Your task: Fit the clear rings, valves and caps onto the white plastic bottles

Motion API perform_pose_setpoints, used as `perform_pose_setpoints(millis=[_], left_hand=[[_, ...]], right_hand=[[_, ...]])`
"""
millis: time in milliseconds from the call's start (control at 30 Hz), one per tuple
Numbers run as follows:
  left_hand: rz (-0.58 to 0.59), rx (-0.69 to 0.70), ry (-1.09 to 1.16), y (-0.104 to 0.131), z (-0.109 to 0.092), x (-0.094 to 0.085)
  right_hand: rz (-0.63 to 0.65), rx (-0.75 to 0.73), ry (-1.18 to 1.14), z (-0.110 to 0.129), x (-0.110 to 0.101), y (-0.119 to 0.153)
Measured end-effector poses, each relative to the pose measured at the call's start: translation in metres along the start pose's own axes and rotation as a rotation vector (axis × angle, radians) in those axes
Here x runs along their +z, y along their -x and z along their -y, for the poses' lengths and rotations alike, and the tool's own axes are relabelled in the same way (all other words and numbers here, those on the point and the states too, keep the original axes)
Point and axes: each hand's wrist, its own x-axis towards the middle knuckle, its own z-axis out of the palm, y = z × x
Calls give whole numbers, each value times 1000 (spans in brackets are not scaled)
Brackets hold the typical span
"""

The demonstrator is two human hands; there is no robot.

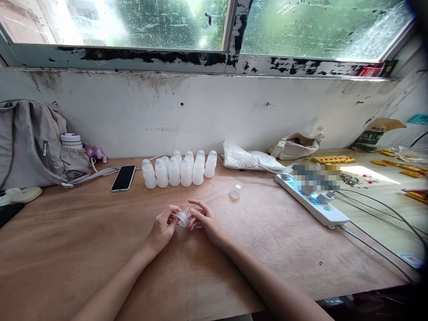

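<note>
Near the middle of the wooden table, my left hand (163,230) is closed on a small clear plastic ring-shaped piece (182,219). My right hand (204,220) is at the right side of that piece, its fingers bent and its index finger raised; whether it grips anything is too small to tell. Beyond my hands, several frosted white bottles (174,171) with clear caps stand in rows. To the right of them a clear ring (234,195) lies flat on the table, with a small translucent white piece (238,187) just behind it.
A phone (123,178) lies left of the bottles, near a grey backpack (30,142). At the right are a white power strip (314,203) with cables, a white padded bag (250,157) and a cream pouch (296,146). Yellow pieces (334,159) lie on the far-right surface.
</note>
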Motion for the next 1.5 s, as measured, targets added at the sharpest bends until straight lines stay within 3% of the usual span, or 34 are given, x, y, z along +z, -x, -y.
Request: perform_pose_setpoints(millis=[133,300,600,900,1033,1167,1300,1367,1500], left_hand=[[58,-49,217,-2,0,0],[74,-132,432,-3,2,1],[94,-142,344,-2,6,13],[49,-92,242,-2,2,13],[27,-25,93,-9,-6,1],[-51,115,-186,-47,-34,-35],[-51,199,-553,-115,-63,-81],[40,72,-801,-150,-69,-99],[154,-93,-898,-202,-64,-117]], right_hand=[[34,-10,49,-2,0,-1],[-36,-77,165,-4,2,-1],[-133,-180,373,-9,-1,-3],[-149,-229,469,0,0,0],[-243,-244,460,6,-12,-5],[-385,-262,477,6,-31,-15],[-451,-241,469,0,-44,-25],[-468,-228,434,-2,-48,-28],[-480,-227,406,-5,-53,-33]])
